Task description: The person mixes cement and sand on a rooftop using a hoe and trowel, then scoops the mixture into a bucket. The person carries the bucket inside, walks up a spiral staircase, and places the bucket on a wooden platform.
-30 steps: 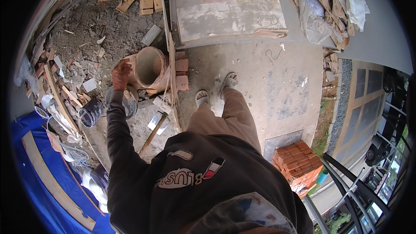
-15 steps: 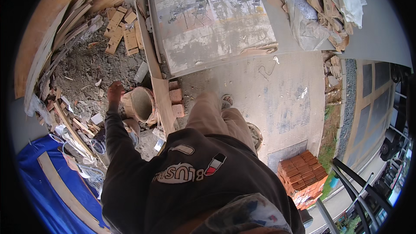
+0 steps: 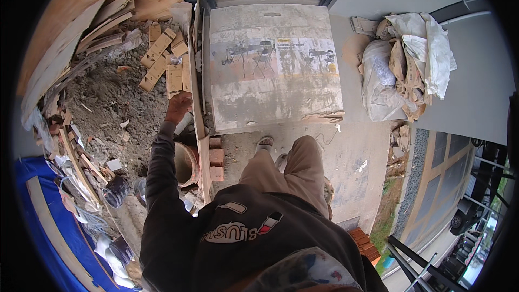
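My left hand (image 3: 178, 107) reaches out over the debris area, its fingers apart and nothing visible in them. It is just below several tan printed pieces (image 3: 158, 57), which look like cardboard or board. Beside the fingers lies a pale grey block (image 3: 184, 123), partly covered by the hand. A dirty bucket (image 3: 186, 165) lies tilted by my left forearm, and my sleeve hides part of it. An upright wooden board (image 3: 195, 75) runs along the right of the hand. My right hand is out of the picture.
A stained flattened carton (image 3: 275, 103) lies before a doorway. Red bricks (image 3: 216, 157) line the board's foot; more bricks (image 3: 365, 243) stand stacked at lower right. Plastic and paper sacks (image 3: 400, 70) lie at the right wall. A blue tarp (image 3: 40, 221) spreads at lower left, near wood scraps.
I have stepped forward toward the carton and doorway. My left hand has moved from beside the bucket to near the tan pieces and the grey block.
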Motion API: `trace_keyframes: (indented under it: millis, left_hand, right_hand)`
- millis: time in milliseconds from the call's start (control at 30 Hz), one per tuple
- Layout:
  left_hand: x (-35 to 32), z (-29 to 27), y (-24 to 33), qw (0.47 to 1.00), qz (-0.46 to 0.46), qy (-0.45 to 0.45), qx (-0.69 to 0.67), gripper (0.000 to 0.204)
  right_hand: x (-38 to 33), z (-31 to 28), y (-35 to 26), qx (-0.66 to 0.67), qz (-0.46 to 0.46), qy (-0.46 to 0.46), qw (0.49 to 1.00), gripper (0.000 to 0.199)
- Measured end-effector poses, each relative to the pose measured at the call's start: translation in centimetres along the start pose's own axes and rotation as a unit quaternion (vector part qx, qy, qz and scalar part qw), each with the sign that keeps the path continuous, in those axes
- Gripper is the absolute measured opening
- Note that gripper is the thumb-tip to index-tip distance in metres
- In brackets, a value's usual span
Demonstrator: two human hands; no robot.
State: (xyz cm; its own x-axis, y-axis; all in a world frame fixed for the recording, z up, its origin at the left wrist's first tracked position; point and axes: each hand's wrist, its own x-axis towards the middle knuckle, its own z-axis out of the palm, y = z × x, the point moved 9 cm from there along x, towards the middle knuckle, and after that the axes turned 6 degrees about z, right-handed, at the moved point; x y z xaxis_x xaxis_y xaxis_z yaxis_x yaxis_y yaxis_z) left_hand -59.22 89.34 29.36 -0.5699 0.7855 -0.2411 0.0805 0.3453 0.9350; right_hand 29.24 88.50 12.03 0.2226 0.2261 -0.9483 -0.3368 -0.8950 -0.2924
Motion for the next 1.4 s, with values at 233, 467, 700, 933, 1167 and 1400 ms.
trace_keyframes:
  millis: [233,467,700,933,1167,1400]
  left_hand:
    - [6.5,4.9,1.2,0.999,-0.022,-0.030,-0.026,0.025]
    - [14.0,-3.5,3.9,0.985,-0.128,0.023,0.114,0.027]
    - [10.9,-19.1,12.0,0.914,-0.215,0.174,0.298,0.024]
    - [13.7,-7.8,16.9,0.943,-0.310,0.099,0.063,0.025]
    - [11.7,-2.5,10.8,0.914,-0.396,0.088,-0.021,0.025]
    - [18.6,-10.1,10.8,0.890,-0.438,0.127,0.016,0.020]
  right_hand:
    - [-0.5,10.7,-5.8,0.027,0.022,0.030,0.999,0.019]
    - [0.9,22.6,-15.5,0.020,0.042,0.016,0.999,0.018]
    - [-3.5,32.3,-24.1,-0.025,0.072,0.018,0.997,0.017]
    - [-9.3,38.7,-33.6,-0.055,0.051,0.029,0.997,0.017]
    - [-11.6,45.8,-40.9,-0.070,-0.010,0.049,0.996,0.015]
    - [-14.4,60.6,-44.2,-0.020,-0.013,0.088,0.996,0.018]
